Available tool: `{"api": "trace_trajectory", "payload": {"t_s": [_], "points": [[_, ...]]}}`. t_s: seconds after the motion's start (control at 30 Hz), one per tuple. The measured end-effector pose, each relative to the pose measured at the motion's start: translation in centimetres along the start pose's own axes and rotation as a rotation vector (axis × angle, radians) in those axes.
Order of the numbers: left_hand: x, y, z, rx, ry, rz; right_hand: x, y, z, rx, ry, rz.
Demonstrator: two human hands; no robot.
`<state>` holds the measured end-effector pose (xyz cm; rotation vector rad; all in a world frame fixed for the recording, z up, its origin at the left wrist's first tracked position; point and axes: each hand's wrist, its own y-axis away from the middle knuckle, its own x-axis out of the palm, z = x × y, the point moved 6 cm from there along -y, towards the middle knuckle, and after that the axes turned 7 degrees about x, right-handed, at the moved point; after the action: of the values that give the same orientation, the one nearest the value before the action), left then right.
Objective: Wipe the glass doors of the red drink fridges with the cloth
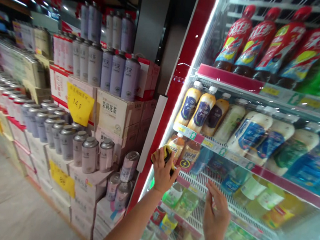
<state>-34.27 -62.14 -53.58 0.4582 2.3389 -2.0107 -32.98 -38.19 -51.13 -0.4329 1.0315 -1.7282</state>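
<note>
My left hand is closed around a small yellow-and-black item, mostly covered by my fingers, so its kind is unclear. It is at the left end of a wire cooler shelf, in front of an orange-labelled bottle. Just to the right stands a brown drink bottle with a yellow lightning mark. My right hand is held in front of the same shelf with its fingers stretched out and nothing in it. Behind and right of it, several blue and yellow bottles stand on that shelf.
The lit cooler has a red frame at its left edge. Higher shelves carry milky bottles and red tea bottles; green bottles stand below. To the left, cans are stacked on cartons with yellow price signs.
</note>
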Motion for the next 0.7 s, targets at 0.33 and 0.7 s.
{"api": "trace_trajectory", "payload": {"t_s": [0.33, 0.7], "points": [[0.8, 4.2, 3.3, -0.221, -0.025, 0.033, -2.8, 0.4, -1.3, -0.049, 0.077, 0.037], [0.9, 6.5, 2.0, -0.454, -0.006, -0.130, -2.8, 2.4, -4.0, -0.081, 0.147, 0.086]]}}
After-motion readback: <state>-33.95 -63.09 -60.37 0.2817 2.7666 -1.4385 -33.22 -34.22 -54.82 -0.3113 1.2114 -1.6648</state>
